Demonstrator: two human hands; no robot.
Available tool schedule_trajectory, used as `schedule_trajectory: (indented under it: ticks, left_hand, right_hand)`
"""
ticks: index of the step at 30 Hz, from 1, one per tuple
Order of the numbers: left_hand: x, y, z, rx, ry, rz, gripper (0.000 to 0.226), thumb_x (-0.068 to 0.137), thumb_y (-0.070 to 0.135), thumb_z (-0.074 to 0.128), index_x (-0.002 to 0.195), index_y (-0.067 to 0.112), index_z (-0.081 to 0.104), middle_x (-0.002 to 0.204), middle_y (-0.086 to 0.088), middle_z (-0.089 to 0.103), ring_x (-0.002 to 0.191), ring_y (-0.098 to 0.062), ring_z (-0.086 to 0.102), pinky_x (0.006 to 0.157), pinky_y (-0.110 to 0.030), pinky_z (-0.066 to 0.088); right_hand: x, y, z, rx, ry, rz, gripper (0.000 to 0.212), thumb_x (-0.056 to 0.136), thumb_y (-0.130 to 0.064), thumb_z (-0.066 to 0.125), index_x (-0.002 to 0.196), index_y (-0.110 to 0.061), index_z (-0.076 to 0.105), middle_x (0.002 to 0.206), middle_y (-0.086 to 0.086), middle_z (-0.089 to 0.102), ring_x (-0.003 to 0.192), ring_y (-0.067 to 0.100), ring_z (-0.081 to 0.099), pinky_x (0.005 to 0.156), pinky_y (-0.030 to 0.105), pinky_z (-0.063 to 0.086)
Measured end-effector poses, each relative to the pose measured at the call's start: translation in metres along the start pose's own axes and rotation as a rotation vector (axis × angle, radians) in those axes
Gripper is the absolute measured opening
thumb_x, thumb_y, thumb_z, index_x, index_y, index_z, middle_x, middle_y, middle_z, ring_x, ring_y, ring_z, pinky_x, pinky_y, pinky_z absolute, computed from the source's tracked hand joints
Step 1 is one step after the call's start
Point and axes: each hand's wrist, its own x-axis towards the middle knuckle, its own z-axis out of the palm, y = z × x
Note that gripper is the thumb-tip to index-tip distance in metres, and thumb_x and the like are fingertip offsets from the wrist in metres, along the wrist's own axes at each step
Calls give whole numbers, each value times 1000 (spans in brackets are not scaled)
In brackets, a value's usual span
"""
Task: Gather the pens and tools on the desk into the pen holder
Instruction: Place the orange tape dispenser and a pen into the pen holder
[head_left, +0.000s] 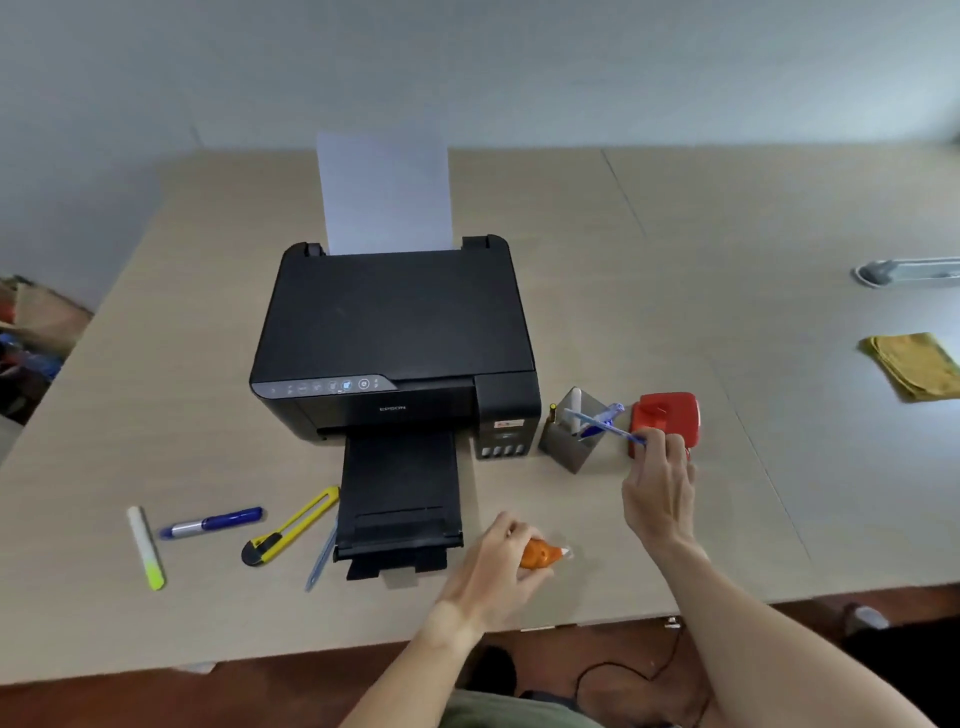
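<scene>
Two hands are at work on your light wooden desk (675, 270). Your right hand (658, 491) pinches one end of a translucent blue pen (605, 425), whose far end reaches over the square grey metal pen holder (570, 451) just right of the black printer (395, 332). A white marker and another blue pen already stand in the holder. Your left hand (496, 564) closes around an orange correction-tape dispenser (543, 555) on the desk near the printer's output tray. Left of the tray lie a clear blue ruler (322, 558), a yellow-and-black utility knife (291, 527), a dark blue marker (213, 522) and a white highlighter with a green cap (146, 548). A red box (667, 415) sits just behind your right hand.
</scene>
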Motion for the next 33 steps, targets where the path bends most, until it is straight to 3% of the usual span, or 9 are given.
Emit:
schedule_trajectory:
  ticks: [2,5,9,18,23,27,29,33]
  left_hand:
    - [19,14,-9,13,93,24,38,90,42,66,121,20,58,118,2,50,99,-12,60,88,-23,54]
    - [47,34,-26,1,210,24,37,92,38,66,121,16,59,118,0,48,96,-16,61,86,-25,55]
    - [81,50,-51,47,282,-1,39,93,32,65,127,16,56,118,-1,52,99,-24,62,85,-36,54]
    - [130,59,-58,143,208,-1,31,91,12,67,120,8,55,122,-8,54,107,-25,59,93,-35,51]
    - [151,64,-42,183,173,88,42,89,-9,56,126,11,52,118,-4,52,90,-22,62,80,-34,55]
    - [155,72,-36,105,160,117,53,90,-11,53,136,14,48,147,-4,42,110,-26,64,88,-37,56]
    - [148,72,-38,26,137,161,47,91,-12,49,130,15,51,141,-2,47,105,-25,66,87,-40,56]
    - [113,45,-42,14,127,247,27,98,3,53,123,13,59,129,1,56,105,-18,66,87,-31,56]
  right_hand:
    - [12,-3,-5,-62,-48,6,29,84,7,47,108,-8,55,99,13,49,87,35,49,81,46,40]
    - [25,-12,-7,-45,-88,3,40,82,9,45,115,-12,54,102,11,50,91,32,48,82,42,37]
    - [29,-24,-5,86,-75,29,35,85,4,40,113,-13,53,100,8,54,91,32,51,82,42,37]
    - [2,10,-8,132,-206,285,17,91,-8,41,94,-7,58,95,16,64,86,38,59,74,44,50]
    - [-22,36,-9,135,-254,417,16,88,-10,42,83,-14,56,85,9,64,76,29,59,67,38,51]
    - [-40,43,-4,124,-290,442,14,86,-10,44,80,-16,55,82,5,62,73,24,57,64,37,49]
    - [-48,40,-1,120,-317,439,13,87,-13,45,83,-17,57,83,5,63,75,24,59,67,38,52]
    - [-63,15,9,103,-386,338,8,86,-21,49,84,-24,56,80,0,65,76,23,61,66,37,51]
